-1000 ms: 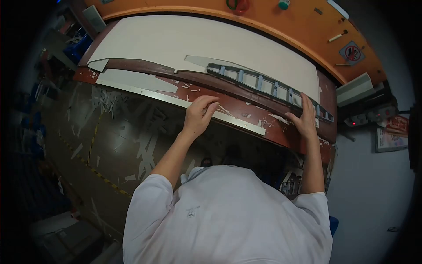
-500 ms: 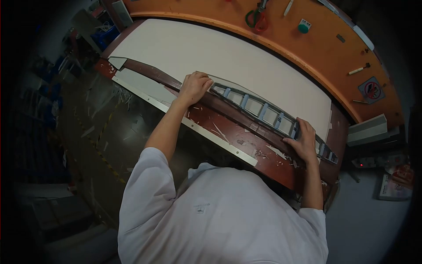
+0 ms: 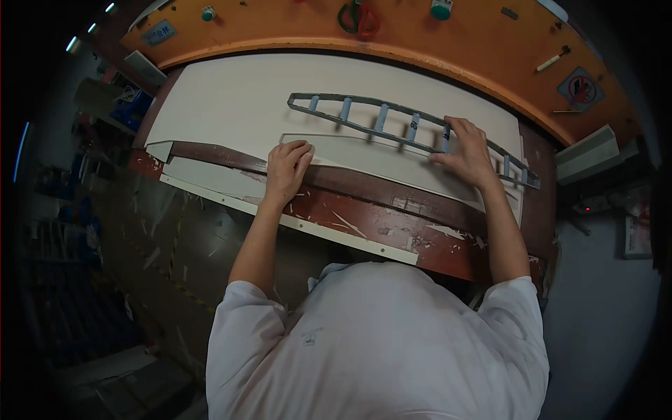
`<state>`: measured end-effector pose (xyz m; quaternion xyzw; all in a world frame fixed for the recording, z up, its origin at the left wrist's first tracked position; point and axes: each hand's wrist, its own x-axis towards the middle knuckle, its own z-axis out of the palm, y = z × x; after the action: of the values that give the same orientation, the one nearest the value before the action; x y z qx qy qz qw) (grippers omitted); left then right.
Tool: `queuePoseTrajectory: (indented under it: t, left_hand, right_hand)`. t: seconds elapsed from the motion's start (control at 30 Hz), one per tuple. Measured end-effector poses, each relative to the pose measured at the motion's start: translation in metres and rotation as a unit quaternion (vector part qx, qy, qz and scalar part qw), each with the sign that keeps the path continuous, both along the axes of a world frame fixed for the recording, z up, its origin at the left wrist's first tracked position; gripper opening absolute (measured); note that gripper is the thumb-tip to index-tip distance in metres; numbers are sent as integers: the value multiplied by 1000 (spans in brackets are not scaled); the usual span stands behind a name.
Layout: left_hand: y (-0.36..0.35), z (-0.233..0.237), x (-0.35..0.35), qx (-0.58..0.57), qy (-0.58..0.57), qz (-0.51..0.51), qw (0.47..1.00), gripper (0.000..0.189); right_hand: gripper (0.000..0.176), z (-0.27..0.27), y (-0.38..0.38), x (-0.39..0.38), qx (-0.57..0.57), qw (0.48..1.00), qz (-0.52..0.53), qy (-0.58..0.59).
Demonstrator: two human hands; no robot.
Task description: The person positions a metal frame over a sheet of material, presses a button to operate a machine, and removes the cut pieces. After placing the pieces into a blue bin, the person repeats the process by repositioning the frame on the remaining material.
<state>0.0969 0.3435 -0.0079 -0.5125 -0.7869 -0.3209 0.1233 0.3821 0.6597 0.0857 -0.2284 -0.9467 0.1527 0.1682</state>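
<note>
A long metal frame (image 3: 381, 117) with blue cross-pieces, tapered at its ends, is held over the white sheet (image 3: 231, 91). My right hand (image 3: 467, 150) grips this frame right of its middle, thumb on the near rail and fingers over the far rail. My left hand (image 3: 287, 168) is at the left end of a pale cut piece (image 3: 364, 155), its fingers bent together at the edge; whether they pinch it is hard to see. That cut piece lies along the near edge of the white sheet, below the frame.
Red and green scissors (image 3: 360, 19) hang on the orange panel (image 3: 280, 31) behind the bench. A pale metal strip (image 3: 301, 225) edges the front of the dark red bench (image 3: 392, 231), which is strewn with scraps. A grey channel piece (image 3: 588, 154) is at the right.
My right hand has lifted the metal frame away from the near edge, further onto the sheet. My left hand has come off the frame and moved down-left. The pale cut piece is now uncovered.
</note>
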Motion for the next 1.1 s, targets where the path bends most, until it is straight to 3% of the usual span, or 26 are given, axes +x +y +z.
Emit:
queuePoseTrajectory:
  t: [0.43, 0.53, 0.57, 0.67, 0.7, 0.8, 0.87, 0.97, 1.1]
  left_hand:
    - [-5, 7, -1, 25, -31, -31, 999, 27]
    - [2, 17, -3, 59, -160, 6, 985, 26]
    - [7, 18, -8, 81, -194, 17, 977, 35]
    - [25, 24, -25, 50, -44, 55, 996, 49]
    - [31, 24, -34, 1, -43, 62, 997, 72]
    - [53, 26, -44, -55, 10, 86, 995, 90]
    - [62, 24, -50, -77, 1, 73, 994, 98]
    - [71, 24, -50, -93, -12, 66, 993, 103]
    - [80, 24, -44, -101, -25, 77, 992, 100]
  right_hand:
    - [94, -21, -9, -45, -10, 999, 1, -52]
    - [98, -28, -8, -42, 6, 998, 5, -69]
    - [99, -29, -6, -38, 23, 997, 4, -71]
    - [102, -27, -1, -20, 62, 996, -16, -64]
    - [102, -26, 6, -5, 69, 996, -32, -56]
    - [103, -31, 28, 58, 80, 989, -123, -31]
    - [100, -41, 48, 104, 91, 973, -206, -47]
    - [97, -48, 58, 142, -58, 959, -278, 24]
    - [77, -59, 64, 153, -97, 962, -242, 79]
